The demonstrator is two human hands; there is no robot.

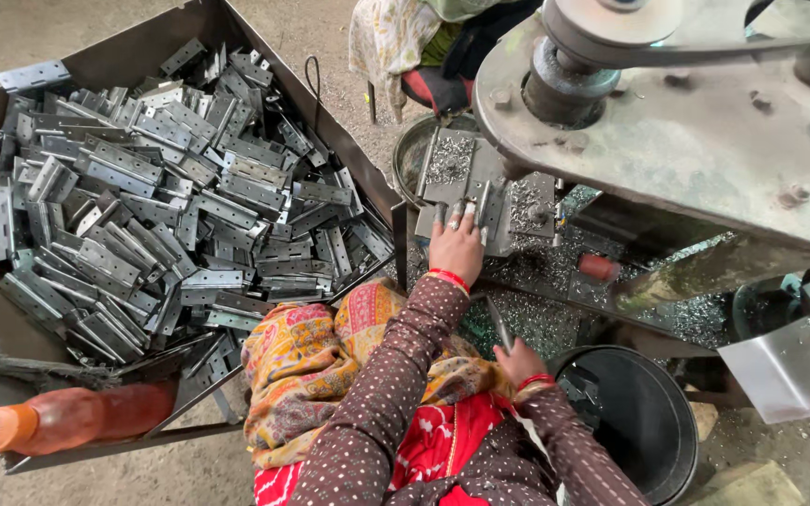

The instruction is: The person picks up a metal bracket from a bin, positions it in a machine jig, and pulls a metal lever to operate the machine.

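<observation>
There are no boxes, labels, signs or screens to see here. The only thing that is a bit like a package is an orange plastic bottle [72,417]. It lies on its side at the bottom left, on the edge of the big metal tray [133,56]. It has a round orange cap and no label that can be made out.

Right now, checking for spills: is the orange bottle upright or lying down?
Lying down: the orange bottle rests on its side along the tray's edge.
</observation>
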